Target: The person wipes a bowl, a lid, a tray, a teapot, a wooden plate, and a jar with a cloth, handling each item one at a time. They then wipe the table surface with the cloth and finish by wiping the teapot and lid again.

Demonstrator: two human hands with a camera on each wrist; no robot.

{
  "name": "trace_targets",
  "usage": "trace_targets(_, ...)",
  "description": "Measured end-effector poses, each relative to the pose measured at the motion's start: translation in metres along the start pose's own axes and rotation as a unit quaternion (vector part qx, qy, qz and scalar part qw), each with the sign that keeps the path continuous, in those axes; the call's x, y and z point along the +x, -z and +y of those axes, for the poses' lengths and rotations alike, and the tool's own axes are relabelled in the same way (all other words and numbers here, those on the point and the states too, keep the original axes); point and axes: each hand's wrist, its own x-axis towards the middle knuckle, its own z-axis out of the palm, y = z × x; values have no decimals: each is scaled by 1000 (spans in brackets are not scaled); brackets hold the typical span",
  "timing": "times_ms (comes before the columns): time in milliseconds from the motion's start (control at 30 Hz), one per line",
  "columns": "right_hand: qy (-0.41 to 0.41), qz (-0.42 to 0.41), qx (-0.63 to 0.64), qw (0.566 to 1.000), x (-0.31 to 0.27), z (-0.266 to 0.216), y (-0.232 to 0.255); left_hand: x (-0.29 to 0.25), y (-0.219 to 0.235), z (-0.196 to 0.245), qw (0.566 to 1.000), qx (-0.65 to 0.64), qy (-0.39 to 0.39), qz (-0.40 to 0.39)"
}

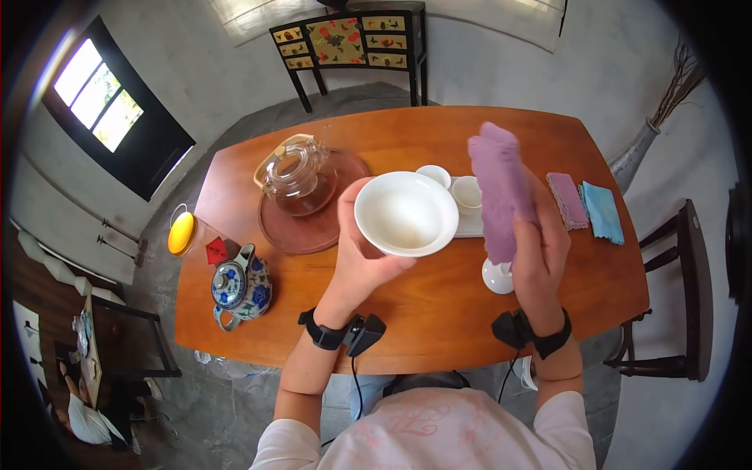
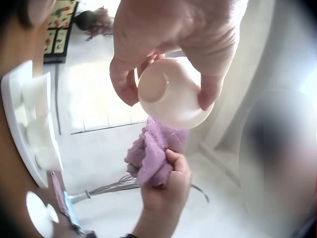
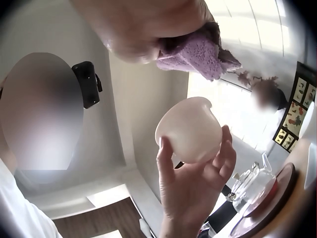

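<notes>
Head view: I see a smooth white bowl (image 1: 406, 214) raised over the table (image 1: 337, 333), my left hand (image 1: 362, 254) curled round its side. My right hand (image 1: 542, 251) grips a crumpled purple cloth (image 1: 501, 184). Both things partly block the tray (image 1: 470, 226) and cups (image 1: 468, 193). Left wrist view: the bowl's round foot shows; folds hide some right fingers. Right wrist view: the top edge cuts off the right hand.

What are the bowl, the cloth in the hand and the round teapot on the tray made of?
The bowl: probably porcelain, smooth, white and glossy, with soft highlights.

The purple cloth: perhaps microfibre or terry cotton; its surface looks fuzzy and matt.

The teapot: apparently clear glass, shiny, since the tray shows through.
</notes>
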Motion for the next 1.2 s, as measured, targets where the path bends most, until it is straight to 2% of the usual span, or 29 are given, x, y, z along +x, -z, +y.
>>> trace_targets(33,37,-29,-18,999,10,2,-1,1,1,1,990,-124,71,8)
trace_targets(167,78,-23,23,996,39,8,-17,24,7,8,973,-218,65,-45)
trace_targets(200,93,-30,0,995,43,9,-23,34,10,11,972,-209,51,-94)
trace_targets(233,109,-36,-23,993,48,9,-28,40,13,10,973,-205,44,-99)
trace_targets(267,57,-60,-3,997,47,7,-31,46,16,8,956,-253,82,-124)
trace_targets(300,63,-59,-2,996,46,10,-33,50,19,6,935,-299,123,-147)
trace_targets(333,15,-82,42,996,45,16,-35,49,20,5,942,-290,130,-110)
trace_targets(367,-33,-104,86,990,44,20,-37,51,19,4,942,-289,128,-112)
trace_targets(400,-81,-112,113,984,45,20,-37,53,19,3,962,-229,123,-87)
trace_targets(433,-85,-113,113,984,44,22,-38,52,18,1,977,-169,120,-57)
trace_targets(500,-57,-146,46,986,47,27,-40,56,19,3,981,-141,109,-71)
trace_targets(533,13,-152,14,988,46,30,-42,55,20,1,984,-112,111,-79)
trace_targets(567,11,-151,13,988,48,33,-41,54,22,1,986,-82,116,-88)
trace_targets(633,59,-189,30,980,50,40,-39,52,22,5,982,-91,143,-87)
trace_targets(700,50,-158,74,983,53,42,-42,52,21,6,960,-200,172,-96)
trace_targets(733,10,-158,51,986,55,36,-39,53,22,4,968,-144,154,-135)
trace_targets(767,-32,-159,28,986,55,33,-37,51,18,6,967,-145,159,-135)
trace_targets(833,-21,-131,21,991,54,44,-38,47,6,13,970,-63,195,-133)
trace_targets(900,-7,-139,-42,989,53,43,-36,46,3,14,965,-107,197,-138)
trace_targets(933,-10,-141,-42,989,52,45,-37,45,-4,21,975,27,175,-137)
trace_targets(967,37,-121,-92,988,51,48,-39,44,-8,25,966,162,150,-134)
trace_targets(1000,85,-100,-140,981,50,49,-41,43,-8,22,966,162,152,-131)
trace_targets(1033,84,-103,-138,981,49,49,-43,44,-8,16,967,207,116,-91)
trace_targets(1067,37,-99,-133,985,49,49,-46,43,-8,11,963,251,79,-50)
trace_targets(1100,-9,-95,-128,987,49,48,-48,43,-7,7,963,251,79,-48)
trace_targets(1133,-9,-96,-128,987,48,49,-50,43,-7,4,953,301,21,-19)
trace_targets(1200,-122,-77,-74,987,46,54,-58,43,-5,-9,924,371,-85,32)
